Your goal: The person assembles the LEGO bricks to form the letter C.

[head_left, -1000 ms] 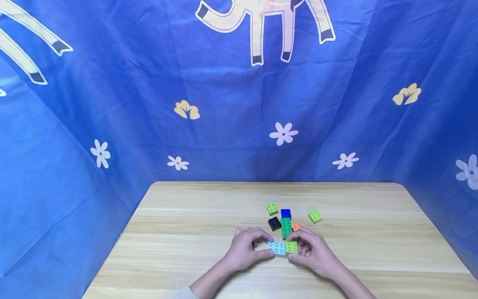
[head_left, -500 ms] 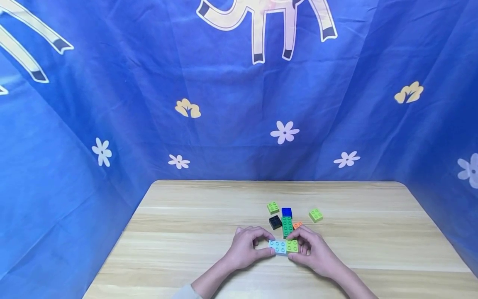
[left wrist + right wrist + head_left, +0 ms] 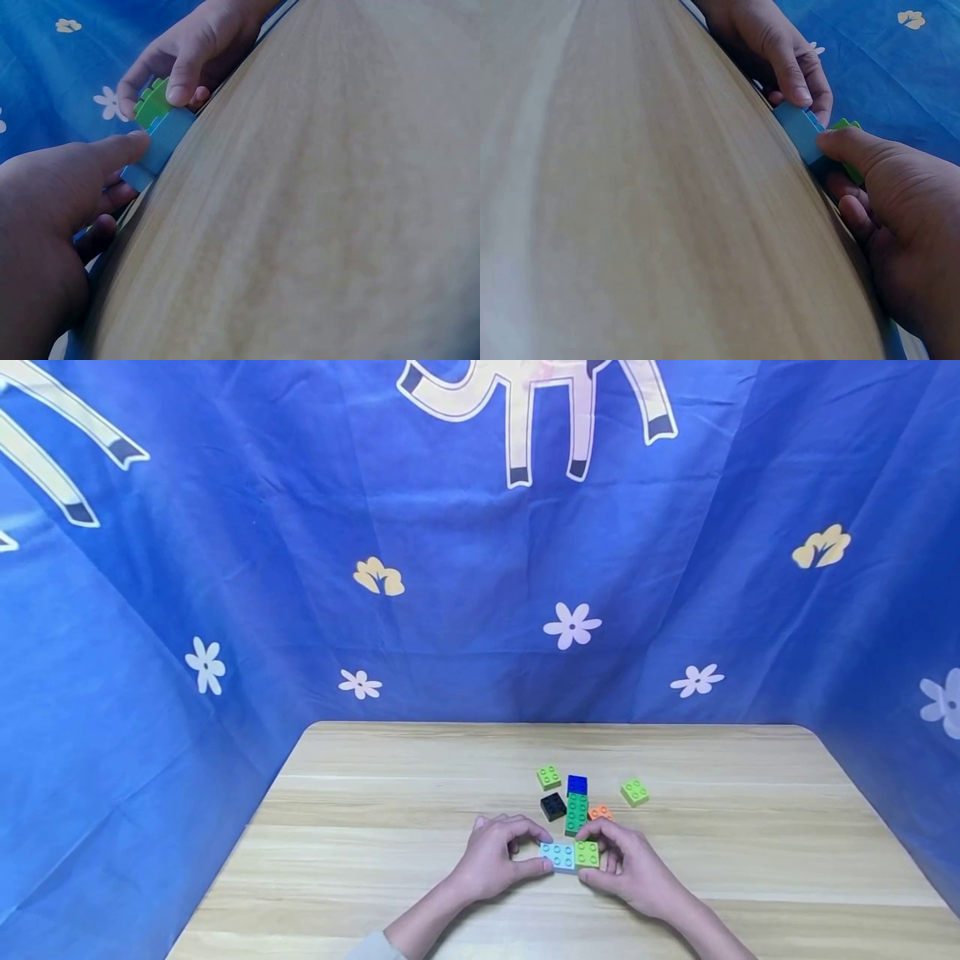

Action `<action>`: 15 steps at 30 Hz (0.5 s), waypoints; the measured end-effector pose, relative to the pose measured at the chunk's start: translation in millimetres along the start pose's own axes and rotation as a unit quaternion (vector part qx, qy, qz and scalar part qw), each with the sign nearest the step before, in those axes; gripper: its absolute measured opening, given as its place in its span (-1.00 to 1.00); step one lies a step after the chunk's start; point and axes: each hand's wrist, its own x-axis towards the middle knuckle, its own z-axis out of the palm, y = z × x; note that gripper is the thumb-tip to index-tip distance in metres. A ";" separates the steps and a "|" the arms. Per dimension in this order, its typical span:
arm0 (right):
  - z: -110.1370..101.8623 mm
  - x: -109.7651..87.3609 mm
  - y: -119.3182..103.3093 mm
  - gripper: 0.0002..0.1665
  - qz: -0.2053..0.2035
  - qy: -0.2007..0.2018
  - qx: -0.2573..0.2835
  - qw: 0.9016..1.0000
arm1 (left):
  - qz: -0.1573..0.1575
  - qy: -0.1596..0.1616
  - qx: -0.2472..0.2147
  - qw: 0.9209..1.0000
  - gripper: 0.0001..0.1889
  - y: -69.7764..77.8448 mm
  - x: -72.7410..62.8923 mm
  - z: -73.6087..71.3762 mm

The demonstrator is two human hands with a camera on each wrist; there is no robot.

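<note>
A light blue toy building brick point(image 3: 557, 857) lies lengthwise near the front of the table, its left end pinched between the thumb and fingers of my left hand point(image 3: 497, 860). On its right end sits a small lime green brick point(image 3: 588, 853), raised above the blue one in the left wrist view. My right hand point(image 3: 626, 866) pinches this lime brick, thumb at the near side and forefinger at the far side. Seen from the right wrist, the thumb reaches the light blue brick point(image 3: 798, 129) too. My fingers hide parts of both bricks.
Just beyond the hands, a long green brick point(image 3: 577, 814) lines up with a dark blue brick point(image 3: 577, 785). A black brick point(image 3: 553, 807) and an orange brick point(image 3: 601, 812) flank them. Farther back are two lime bricks, one left point(image 3: 549, 777), one right point(image 3: 634, 792). Blue cloth point(image 3: 480, 610) hangs behind the table.
The head view has shifted very slightly. Both hands keep their hold on the bricks in practically the same place.
</note>
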 end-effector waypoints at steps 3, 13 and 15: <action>0.2 -0.1 -0.1 -0.47 0.006 0.000 0.000 1.000 | 0.001 0.005 -0.002 1.000 -0.72 -0.3 -0.3 0.2; -0.1 -0.8 -1.2 -0.45 0.010 0.006 0.003 1.000 | 0.022 0.030 -0.008 0.999 -0.55 -1.3 1.5 -1.2; 0.0 -0.3 -0.9 -0.45 0.007 0.007 0.002 1.000 | 0.023 0.018 -0.003 1.000 -0.51 -2.4 2.0 -2.3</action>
